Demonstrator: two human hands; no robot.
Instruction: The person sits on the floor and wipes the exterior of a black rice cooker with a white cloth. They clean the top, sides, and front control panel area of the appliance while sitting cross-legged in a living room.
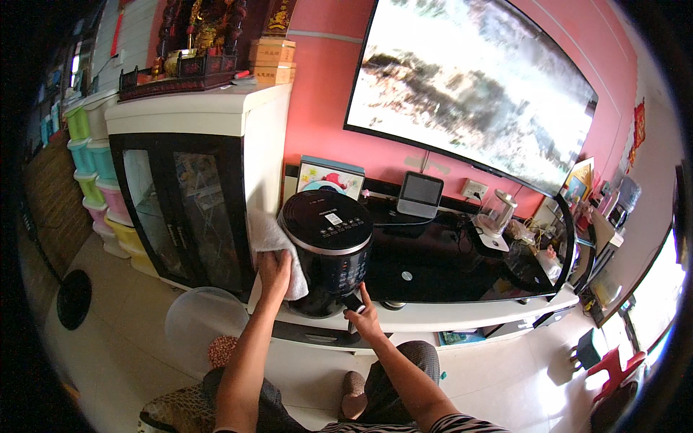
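A black air fryer (pixel 319 270) stands at the left end of the low TV cabinet, its dark lid and button panel facing up and toward me. With my left hand (pixel 275 273) I hold a white cloth (pixel 279 243) against the fryer's left side. My right hand (pixel 364 316) grips the fryer's front handle (pixel 353 303), thumb extended upward along it. The cloth hides part of the fryer's left wall.
A tall white cabinet (pixel 176 205) stands close on the left. Behind the fryer is a picture box (pixel 330 176); a smart display (pixel 419 195) and glass kettle (pixel 497 214) sit farther right on the black glass top (pixel 433 260). A round translucent container (pixel 203 308) with peanuts lies on the floor.
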